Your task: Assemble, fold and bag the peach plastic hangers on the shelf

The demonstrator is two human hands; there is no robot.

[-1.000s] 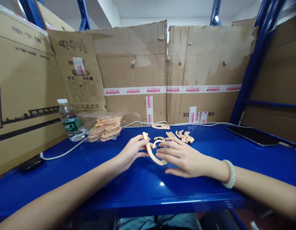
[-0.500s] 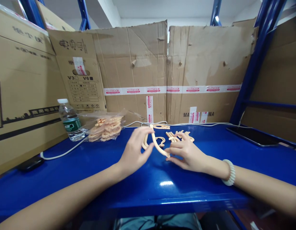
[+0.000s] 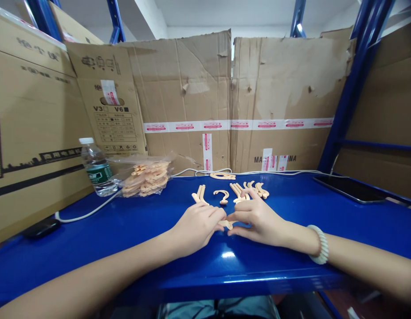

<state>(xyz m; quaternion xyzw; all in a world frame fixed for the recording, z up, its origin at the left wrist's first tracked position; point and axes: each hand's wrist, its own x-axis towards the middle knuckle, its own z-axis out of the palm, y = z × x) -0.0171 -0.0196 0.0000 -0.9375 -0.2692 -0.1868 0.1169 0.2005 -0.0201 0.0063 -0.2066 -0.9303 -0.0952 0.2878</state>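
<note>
My left hand point(image 3: 199, 225) is closed around pale wooden pieces point(image 3: 228, 224), mostly covered by its fingers. My right hand point(image 3: 260, 218) pinches the end that pokes out; whether this is one piece or two pressed together I cannot tell. Just beyond my left hand lie a few pale wooden strips point(image 3: 200, 194) side by side. A hook-shaped wooden piece point(image 3: 222, 195) rests between the hands, farther back. Behind my right fingers are straight wooden strips point(image 3: 236, 190), partly hidden, and several curved wooden pieces point(image 3: 262, 190).
A clear plastic bag of wooden pieces point(image 3: 147, 177) and a water bottle point(image 3: 98, 170) stand at the left. A white cable point(image 3: 275, 173) runs along the cardboard wall point(image 3: 188, 97). A dark tablet or phone point(image 3: 353, 189) lies right on the blue table point(image 3: 152, 257).
The long curved piece held up between my hands has come down low and is now mostly covered. My left hand has moved right and closer, meeting my right fingers; strips behind it now show.
</note>
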